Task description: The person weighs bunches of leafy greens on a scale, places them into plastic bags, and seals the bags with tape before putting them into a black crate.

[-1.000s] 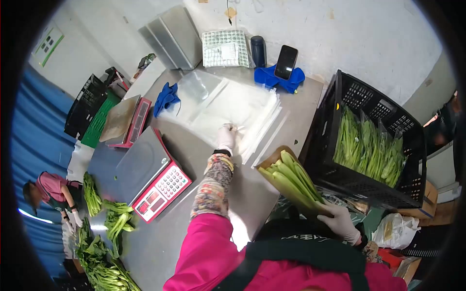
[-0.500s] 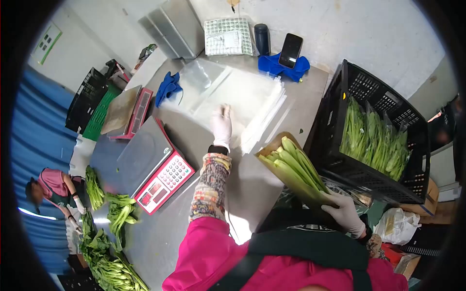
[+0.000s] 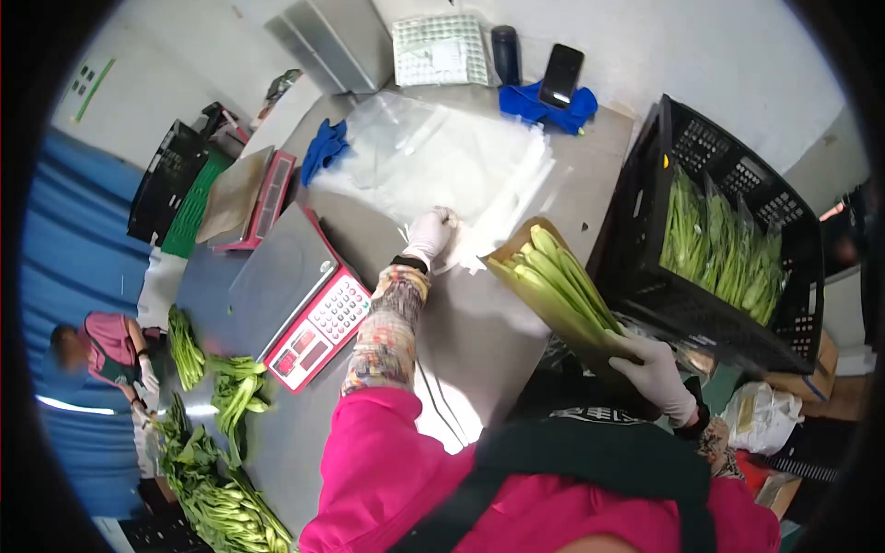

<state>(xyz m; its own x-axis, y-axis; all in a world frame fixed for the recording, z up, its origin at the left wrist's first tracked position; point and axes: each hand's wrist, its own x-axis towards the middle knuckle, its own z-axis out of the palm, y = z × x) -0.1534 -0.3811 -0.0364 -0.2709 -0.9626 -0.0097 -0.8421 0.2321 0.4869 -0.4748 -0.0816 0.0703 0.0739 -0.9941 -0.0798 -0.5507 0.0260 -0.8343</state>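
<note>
Black crate (image 3: 645,230) at the right edge of the tabletop (image 3: 479,332) held bagged greens (image 3: 728,249). Right hand (image 3: 656,376), gloved, had its grip clamped on a bundle of green stalks (image 3: 553,281), stems angled up-left over the tabletop. Left hand (image 3: 430,236), arm stretched forward, had its grip pinched shut on the near edge of the plastic bag stack (image 3: 452,166). Scale (image 3: 300,300) sat just left of that arm.

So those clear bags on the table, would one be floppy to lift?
Probably floppy and very light: the bags lie thin, flat and see-through in a fanned stack. Likely slippery too; the left hand pinches at an edge.
</note>
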